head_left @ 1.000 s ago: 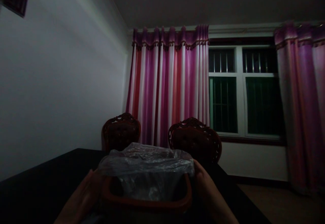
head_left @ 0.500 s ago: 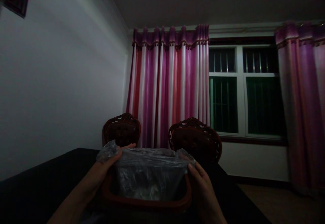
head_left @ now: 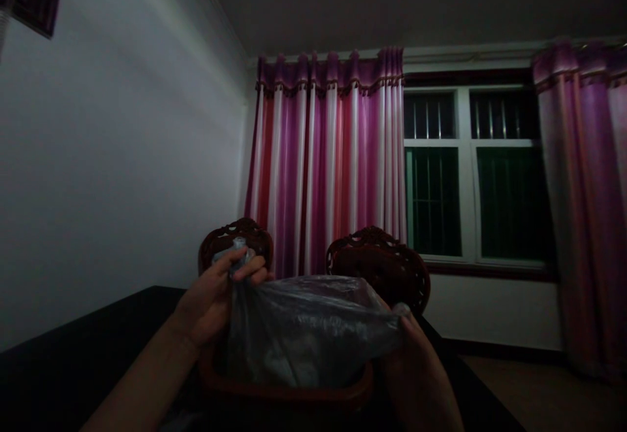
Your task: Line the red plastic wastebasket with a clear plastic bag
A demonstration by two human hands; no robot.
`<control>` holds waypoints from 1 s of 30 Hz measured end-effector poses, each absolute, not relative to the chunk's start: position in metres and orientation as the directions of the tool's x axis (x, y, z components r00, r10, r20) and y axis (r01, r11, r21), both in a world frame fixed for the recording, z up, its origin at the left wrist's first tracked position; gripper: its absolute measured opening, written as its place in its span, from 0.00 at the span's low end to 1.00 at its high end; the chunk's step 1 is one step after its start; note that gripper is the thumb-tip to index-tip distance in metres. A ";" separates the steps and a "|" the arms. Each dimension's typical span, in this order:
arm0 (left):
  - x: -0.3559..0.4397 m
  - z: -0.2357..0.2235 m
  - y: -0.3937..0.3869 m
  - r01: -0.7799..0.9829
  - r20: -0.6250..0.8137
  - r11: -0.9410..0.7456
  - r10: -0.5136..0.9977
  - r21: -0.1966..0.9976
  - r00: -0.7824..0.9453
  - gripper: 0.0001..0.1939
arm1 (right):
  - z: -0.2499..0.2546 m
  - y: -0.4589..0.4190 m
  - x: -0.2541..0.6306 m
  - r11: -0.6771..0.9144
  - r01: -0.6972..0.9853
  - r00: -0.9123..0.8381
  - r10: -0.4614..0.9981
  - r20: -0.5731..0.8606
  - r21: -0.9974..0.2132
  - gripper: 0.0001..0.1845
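A red-brown bin (head_left: 289,394) stands on a dark table right in front of me, lined with a clear plastic bag (head_left: 313,331). My left hand (head_left: 213,298) pinches the bag's left edge and holds it raised above the bin's rim. My right hand (head_left: 416,360) grips the bag's right edge, lower, beside the bin's right side. The plastic is stretched taut between the two hands. The bin's lower part is cut off by the frame.
The dark table (head_left: 98,347) spreads to the left and ends near the right. Two carved dark wooden chairs (head_left: 379,268) stand behind it. Pink striped curtains (head_left: 326,164) and a barred window (head_left: 477,177) fill the far wall.
Both hands went from resting at the bin's sides to gripping the bag's edges. The left hand has lifted its edge upward and the bag is now pulled taut.
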State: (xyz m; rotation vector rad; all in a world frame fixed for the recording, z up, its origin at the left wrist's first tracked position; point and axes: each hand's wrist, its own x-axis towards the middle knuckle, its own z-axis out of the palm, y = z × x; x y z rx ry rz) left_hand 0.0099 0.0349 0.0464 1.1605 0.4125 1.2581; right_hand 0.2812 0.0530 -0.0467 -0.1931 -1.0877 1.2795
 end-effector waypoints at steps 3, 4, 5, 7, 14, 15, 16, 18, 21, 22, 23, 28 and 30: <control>0.015 0.041 0.044 -0.341 0.259 -0.128 0.891 0.931 0.372 0.24 | -0.041 0.046 0.283 0.357 -0.614 -0.110 0.845 0.523 -0.705 0.26; 0.015 0.036 0.047 -0.289 0.232 -0.126 0.900 0.949 0.370 0.24 | -0.041 0.045 0.283 0.364 -0.607 -0.100 0.847 0.522 -0.707 0.26; 0.014 0.031 0.050 -0.238 0.216 -0.134 0.907 0.962 0.361 0.25 | -0.040 0.044 0.282 0.372 -0.610 -0.085 0.847 0.525 -0.699 0.24; 0.012 0.021 0.055 -0.154 0.217 -0.174 0.917 0.973 0.336 0.26 | -0.042 0.045 0.280 0.384 -0.638 -0.056 0.841 0.538 -0.667 0.17; 0.007 0.010 0.051 -0.003 0.320 -0.330 0.914 0.944 0.250 0.16 | -0.054 0.049 0.272 0.291 -0.751 -0.052 0.869 0.493 -0.592 0.14; 0.007 0.010 0.049 0.017 0.325 -0.339 0.915 0.941 0.240 0.13 | -0.054 0.051 0.272 0.285 -0.750 -0.038 0.882 0.470 -0.596 0.14; 0.008 0.011 0.047 0.037 0.328 -0.345 0.916 0.938 0.231 0.09 | -0.053 0.053 0.272 0.290 -0.737 -0.034 0.886 0.462 -0.611 0.15; 0.010 0.013 0.044 0.068 0.341 -0.364 0.913 0.929 0.222 0.04 | -0.046 0.059 0.270 0.313 -0.659 -0.086 0.872 0.482 -0.684 0.16; 0.012 0.014 0.042 0.076 0.375 -0.400 0.900 0.913 0.223 0.05 | -0.025 0.070 0.261 0.393 -0.424 -0.234 0.823 0.518 -0.816 0.14; 0.012 0.013 0.042 0.073 0.382 -0.407 0.896 0.911 0.227 0.06 | -0.017 0.075 0.256 0.420 -0.334 -0.276 0.812 0.514 -0.844 0.14; 0.013 0.013 0.042 0.069 0.384 -0.409 0.894 0.910 0.232 0.08 | -0.010 0.080 0.249 0.442 -0.254 -0.310 0.805 0.506 -0.860 0.15; 0.013 0.009 0.044 0.098 0.358 -0.395 0.895 0.914 0.267 0.11 | 0.012 0.103 0.207 0.439 -0.081 -0.403 0.806 0.432 -0.895 0.11; 0.012 0.007 0.046 0.128 0.345 -0.389 0.898 0.912 0.272 0.13 | 0.014 0.105 0.192 0.415 -0.062 -0.479 0.785 0.392 -0.908 0.10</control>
